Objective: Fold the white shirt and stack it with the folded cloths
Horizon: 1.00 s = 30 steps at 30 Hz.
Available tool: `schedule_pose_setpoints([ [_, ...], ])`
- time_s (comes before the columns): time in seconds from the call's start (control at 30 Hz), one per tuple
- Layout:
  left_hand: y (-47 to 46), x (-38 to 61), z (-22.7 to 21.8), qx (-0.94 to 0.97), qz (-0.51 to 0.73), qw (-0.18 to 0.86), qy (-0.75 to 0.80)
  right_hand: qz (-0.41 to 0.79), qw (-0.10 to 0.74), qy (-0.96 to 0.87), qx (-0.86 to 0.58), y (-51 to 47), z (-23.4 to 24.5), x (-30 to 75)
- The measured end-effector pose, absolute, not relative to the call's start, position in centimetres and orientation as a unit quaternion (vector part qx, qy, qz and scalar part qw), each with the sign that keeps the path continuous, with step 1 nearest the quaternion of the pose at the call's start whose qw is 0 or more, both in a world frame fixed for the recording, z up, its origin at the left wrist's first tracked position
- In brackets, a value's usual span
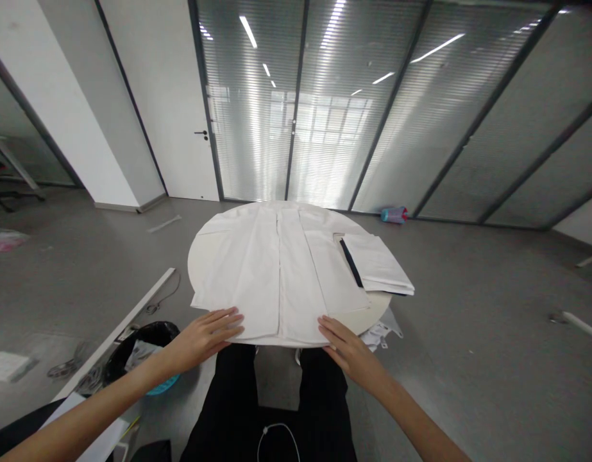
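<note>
A white garment [250, 269], which looks like a shirt or coat with a front opening down its middle, lies spread over a round cream table [198, 263]. Flat on its near left edge rests my left hand [216, 330], fingers stretched out. My right hand [344, 343] touches the near right edge, its fingers also extended. Neither hand grips anything that I can see. To the right, a folded white cloth stack [380, 263] with a dark strip along its left side overhangs the table's edge.
A black-lined waste bin [146, 350] stands on the floor at left, beside a long white strip [120, 327] and cables. White material [380, 330] shows below the table's right side. A blue and pink basket [394, 215] lies by the glass wall.
</note>
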<state>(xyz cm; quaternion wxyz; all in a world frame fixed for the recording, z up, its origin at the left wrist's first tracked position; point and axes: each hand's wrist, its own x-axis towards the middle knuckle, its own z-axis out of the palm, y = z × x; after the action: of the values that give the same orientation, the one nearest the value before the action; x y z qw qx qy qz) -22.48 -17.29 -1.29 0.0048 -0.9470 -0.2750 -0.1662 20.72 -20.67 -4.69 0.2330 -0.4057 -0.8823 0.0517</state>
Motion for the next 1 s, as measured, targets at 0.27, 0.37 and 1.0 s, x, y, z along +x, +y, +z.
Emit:
schedule_pose_setpoints([
  [0.27, -16.4, -23.5, -2.3, -0.948, -0.221, 0.003, -0.228, 0.131, 0.202, -0.884, -0.401, -19.8, -3.3, 21.5],
  [0.37, -16.0, -23.4, -2.3, -0.945, -0.24, -0.007, -0.222, 0.135, 0.196, -0.889, -0.392, -19.7, -2.1, 21.4],
  [1.0, -0.2, -17.7, 3.2, -0.686, -0.416, -0.28, -0.528, 0.13, 0.344, -0.745, -0.556, -0.5, 6.2, 17.0],
])
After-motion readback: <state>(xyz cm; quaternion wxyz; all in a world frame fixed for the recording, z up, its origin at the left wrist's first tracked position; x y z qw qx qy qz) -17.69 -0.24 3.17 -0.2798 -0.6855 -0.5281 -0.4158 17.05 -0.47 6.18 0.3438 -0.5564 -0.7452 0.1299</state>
